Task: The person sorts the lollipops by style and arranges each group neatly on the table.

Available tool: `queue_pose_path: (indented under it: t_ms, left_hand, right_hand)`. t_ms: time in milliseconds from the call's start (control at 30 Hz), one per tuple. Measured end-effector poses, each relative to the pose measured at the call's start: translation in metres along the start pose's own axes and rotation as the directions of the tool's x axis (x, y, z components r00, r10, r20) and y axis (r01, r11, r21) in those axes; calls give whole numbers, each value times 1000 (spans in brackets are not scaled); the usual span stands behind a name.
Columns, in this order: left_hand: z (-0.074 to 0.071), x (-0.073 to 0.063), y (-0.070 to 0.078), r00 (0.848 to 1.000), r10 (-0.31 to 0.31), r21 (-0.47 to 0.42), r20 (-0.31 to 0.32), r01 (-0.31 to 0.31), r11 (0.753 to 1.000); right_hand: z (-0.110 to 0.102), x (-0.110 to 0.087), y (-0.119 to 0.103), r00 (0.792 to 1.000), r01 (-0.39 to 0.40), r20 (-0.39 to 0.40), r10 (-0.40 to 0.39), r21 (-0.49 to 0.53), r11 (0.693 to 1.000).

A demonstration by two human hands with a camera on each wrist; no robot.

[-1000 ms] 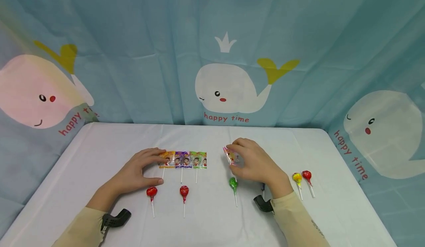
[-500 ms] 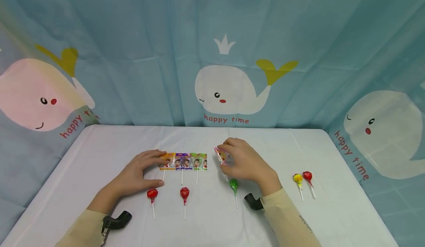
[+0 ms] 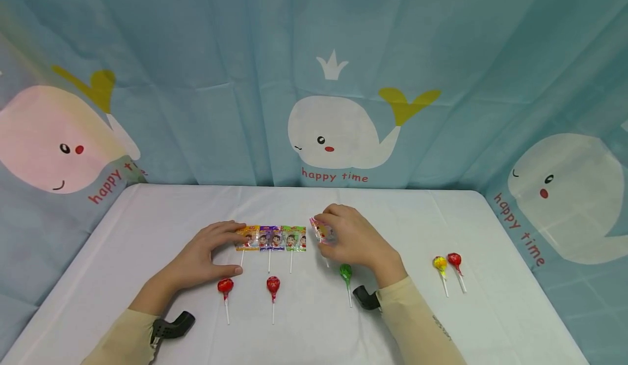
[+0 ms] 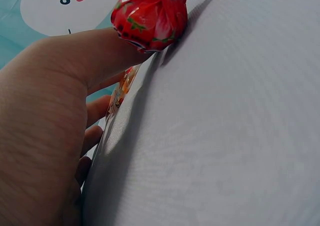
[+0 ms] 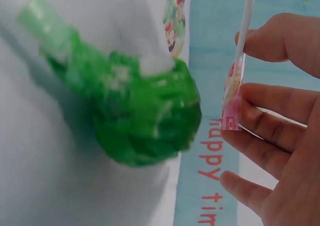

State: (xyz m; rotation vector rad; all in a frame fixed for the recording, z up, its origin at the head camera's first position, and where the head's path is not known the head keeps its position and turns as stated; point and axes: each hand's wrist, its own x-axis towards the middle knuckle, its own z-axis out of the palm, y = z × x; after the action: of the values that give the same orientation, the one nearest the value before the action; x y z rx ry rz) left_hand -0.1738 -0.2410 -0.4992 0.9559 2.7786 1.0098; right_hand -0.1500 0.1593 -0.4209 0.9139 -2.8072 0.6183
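My right hand (image 3: 350,238) holds a pink-wrapped flat lollipop (image 3: 321,232) between thumb and fingers, just right of a row of wrapped lollipops. In the right wrist view the white stick of that lollipop (image 5: 231,93) points up past the thumb. The row has an orange lollipop (image 3: 252,237), a purple lollipop (image 3: 271,238) and a green flat lollipop (image 3: 294,238) side by side, sticks toward me. My left hand (image 3: 203,255) rests with spread, relaxed fingers, its fingertips on the orange lollipop's left end. Its thumb lies just above a red round lollipop (image 3: 225,286).
Another red round lollipop (image 3: 272,284) lies in front of the row. A green round lollipop (image 3: 345,272) lies below my right hand. Farther right lie a yellow lollipop (image 3: 440,264) and a red one (image 3: 454,260). A whale-print curtain (image 3: 245,81) hangs behind the white table (image 3: 490,332).
My right hand has moved left with the pink lollipop, closer to the green end of the row. The left hand has stayed in place on the orange lollipop.
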Motion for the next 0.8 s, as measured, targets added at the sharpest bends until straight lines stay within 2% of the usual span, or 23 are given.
queue_pose_path:
  t_ms: [200, 500, 800]
  left_hand:
    - [1, 0, 0, 1000, 5, 5, 3, -5, 1000]
    - [-1, 0, 2, 1000, 6, 18, -4, -6, 1000]
    - [0, 0, 1, 1000, 7, 13, -7, -7, 1000]
  right_hand:
    - [5, 3, -2, 999, -36, 7, 36, 32, 999]
    - [12, 7, -2, 997, -80, 22, 80, 18, 997]
    - [17, 10, -6, 996, -73, 45, 72, 21, 997]
